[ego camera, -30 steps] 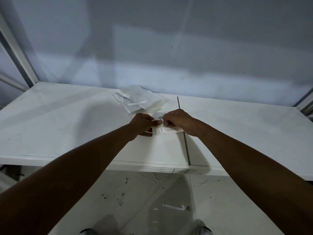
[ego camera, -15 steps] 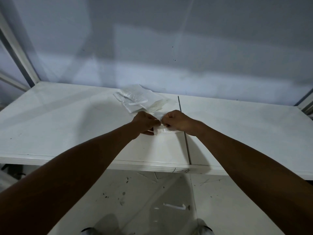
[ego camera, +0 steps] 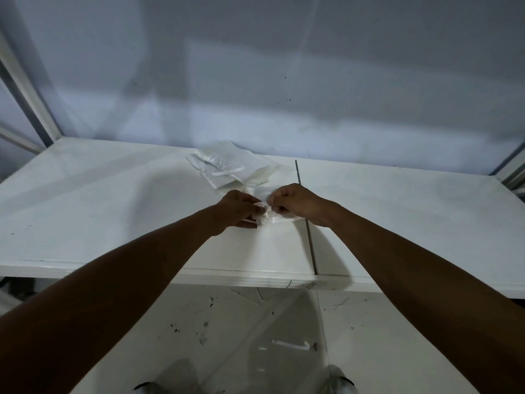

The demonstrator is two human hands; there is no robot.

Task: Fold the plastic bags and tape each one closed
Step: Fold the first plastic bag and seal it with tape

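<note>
Two hands meet over table (ego camera: 113, 211): left hand (ego camera: 237, 207) and right hand (ego camera: 295, 201) fingers curled, pinching folded plastic bag (ego camera: 270, 218).

Nothing legible appears anywhere: no text, label, brand or number. The clear plastic bags (ego camera: 227, 169) and the white desk (ego camera: 85, 209) show only plain, unmarked surfaces.

Both bare forearms are extended forward, the left from seven o'clock, the right from four o'clock. The left hand (ego camera: 237, 207) and right hand (ego camera: 295, 201) are held close together, knuckles up, fingers curled; a small folded clear plastic bag (ego camera: 271, 219) is pinched by both.
</note>
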